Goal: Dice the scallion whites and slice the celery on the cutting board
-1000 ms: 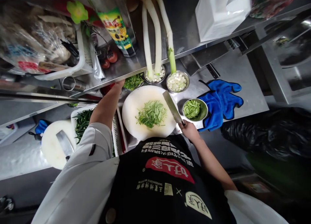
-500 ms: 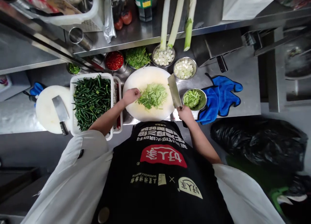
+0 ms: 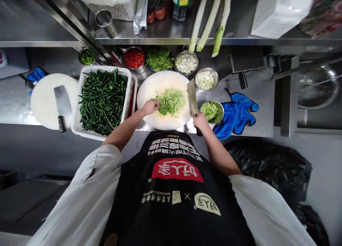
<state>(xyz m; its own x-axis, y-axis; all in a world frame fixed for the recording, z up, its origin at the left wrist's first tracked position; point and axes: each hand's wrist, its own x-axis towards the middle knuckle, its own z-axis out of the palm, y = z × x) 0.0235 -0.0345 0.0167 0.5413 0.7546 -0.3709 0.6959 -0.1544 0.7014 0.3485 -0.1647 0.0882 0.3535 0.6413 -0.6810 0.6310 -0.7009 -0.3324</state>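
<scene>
A pile of cut green stalks and leaves (image 3: 172, 101) lies on a round white cutting board (image 3: 149, 84). My left hand (image 3: 151, 107) is at the pile's left edge, its fingers closed together; whatever they pinch is too small to name. At the board's right edge, my right hand (image 3: 200, 121) is wrapped round the handle of a cleaver (image 3: 192, 98), whose blade points away from me over the board's rim. Just right of that hand stands a metal bowl (image 3: 220, 112) holding cut green pieces (image 3: 209, 110).
Left are a white basket of green chilies (image 3: 104, 100) and another board (image 3: 40, 103) with a cleaver (image 3: 62, 100). Behind the board stand bowls of red chilies (image 3: 134, 58), leaves and white pieces. Blue gloves (image 3: 232, 114) lie right; leeks (image 3: 211, 21) overhang the shelf.
The camera view has shifted and turned slightly. My left hand remains at the pile's left edge, and my right hand still holds the cleaver at the board's right edge.
</scene>
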